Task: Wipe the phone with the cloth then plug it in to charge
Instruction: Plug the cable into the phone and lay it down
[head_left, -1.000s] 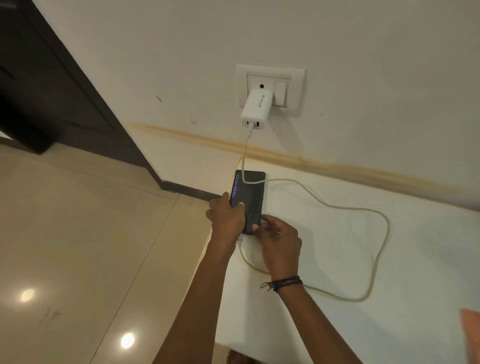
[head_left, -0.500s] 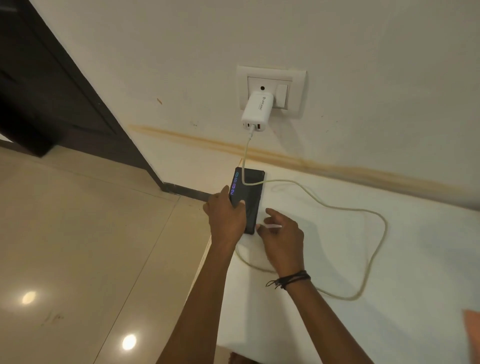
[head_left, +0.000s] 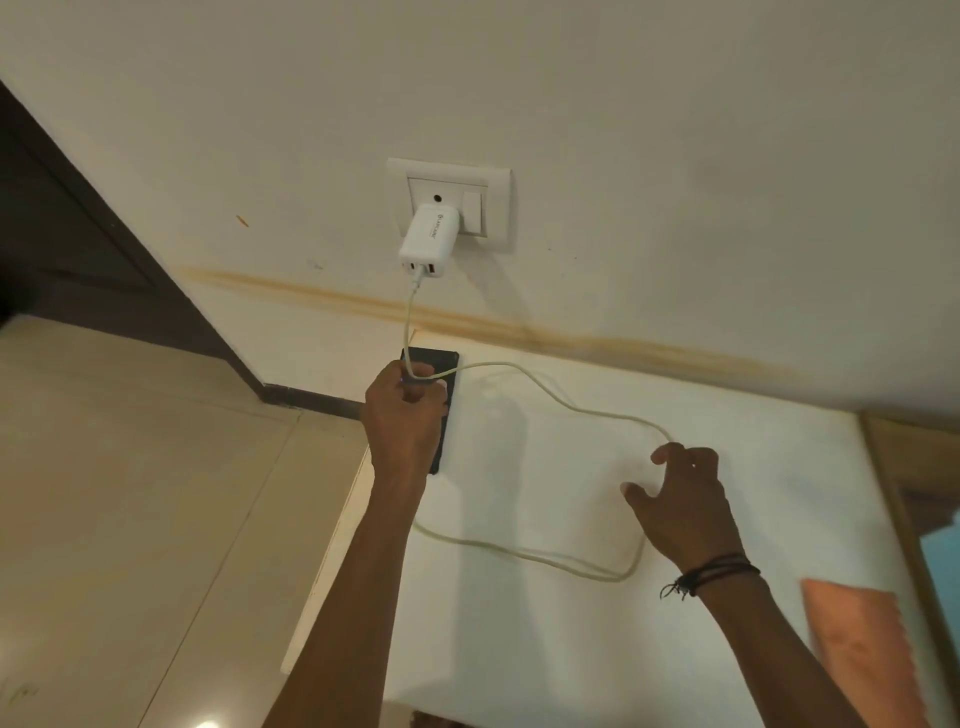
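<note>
Left hand (head_left: 402, 415), frame centre: fingers curled on the cable (head_left: 545, 387) where it crosses the phone (head_left: 448, 364). Right hand (head_left: 680, 504), centre right: fingers spread, holding nothing, just beside the cable loop.

Phone lies flat on the white top (head_left: 519, 649), below the charger (head_left: 428, 236) – charger seated in the socket (head_left: 496, 179). Cloth (head_left: 857, 639) lies apart at lower right, so wiping looks done. The phone-end plug is hidden under the left forearm – likely in, cannot confirm.
</note>
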